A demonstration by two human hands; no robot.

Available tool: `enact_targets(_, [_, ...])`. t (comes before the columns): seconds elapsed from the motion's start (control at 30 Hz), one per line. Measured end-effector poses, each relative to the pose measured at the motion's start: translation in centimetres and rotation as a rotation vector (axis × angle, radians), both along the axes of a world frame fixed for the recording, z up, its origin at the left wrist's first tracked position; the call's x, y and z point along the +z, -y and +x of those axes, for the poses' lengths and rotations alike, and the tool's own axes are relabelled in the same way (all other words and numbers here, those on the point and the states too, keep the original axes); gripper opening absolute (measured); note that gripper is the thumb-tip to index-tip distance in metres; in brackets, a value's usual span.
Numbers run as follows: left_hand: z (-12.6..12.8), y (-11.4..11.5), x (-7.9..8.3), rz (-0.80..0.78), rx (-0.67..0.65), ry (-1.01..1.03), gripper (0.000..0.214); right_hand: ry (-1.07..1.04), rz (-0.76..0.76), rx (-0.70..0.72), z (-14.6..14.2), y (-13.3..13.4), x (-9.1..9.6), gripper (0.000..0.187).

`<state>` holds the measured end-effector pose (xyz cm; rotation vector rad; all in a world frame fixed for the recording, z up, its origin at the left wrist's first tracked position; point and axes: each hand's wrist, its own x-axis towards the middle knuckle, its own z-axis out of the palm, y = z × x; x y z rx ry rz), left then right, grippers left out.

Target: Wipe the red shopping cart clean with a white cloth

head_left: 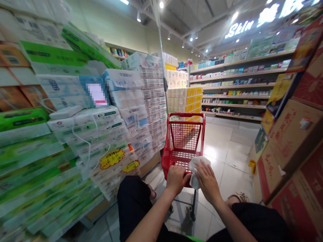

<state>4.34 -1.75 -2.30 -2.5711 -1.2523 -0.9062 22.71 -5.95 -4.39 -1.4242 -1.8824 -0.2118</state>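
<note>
A small red shopping cart (185,134) with a mesh basket stands between my knees. My left hand (176,178) has its fingers curled over the near rim of the cart, with the thumb pointing right. A crumpled white cloth or wipe (194,183) lies over the right part of the same rim. My right hand (207,179) presses this cloth onto the rim, its fingers long and close together over it. Part of the rim is hidden under the cloth and both hands.
Stacked tissue packs (131,101) rise close on the left, with a phone (97,94) and white cables on them. Cardboard boxes (290,134) line the right side. Stocked shelves (232,85) stand behind the tiled aisle (219,134). A thin pole (163,50) rises behind the cart.
</note>
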Motion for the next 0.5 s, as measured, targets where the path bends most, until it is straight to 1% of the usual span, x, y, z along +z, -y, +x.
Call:
enact_targets(0.07, [0.0,-0.2,0.0,-0.012,-0.031,0.005,0.030,0.036,-0.011,0.021,0.9,-0.3,0.3,0.037])
enact_targets(0.17, [0.0,-0.5,0.3,-0.043,-0.120,-0.028,0.023,0.080,-0.038,0.061,2.9,-1.0,0.9,0.037])
enact_targets(0.27, [-0.5,-0.9,1.0,-0.058,-0.244,-0.089,0.026,0.102,-0.062,0.072,4.4,-1.4,1.4,0.037])
enact_targets(0.33, [-1.2,-1.4,1.6,-0.044,-0.291,-0.111,0.027,0.098,-0.073,0.061,5.0,-1.4,1.6,0.037])
enact_targets(0.43, [-2.8,-2.2,2.2,-0.016,-0.244,-0.108,0.023,0.044,-0.061,0.012,5.4,-1.3,1.5,0.040])
enact_targets(0.5, [-3.7,-2.6,2.2,-0.023,-0.207,-0.117,0.019,0.001,-0.027,-0.031,5.3,-1.4,1.1,0.041])
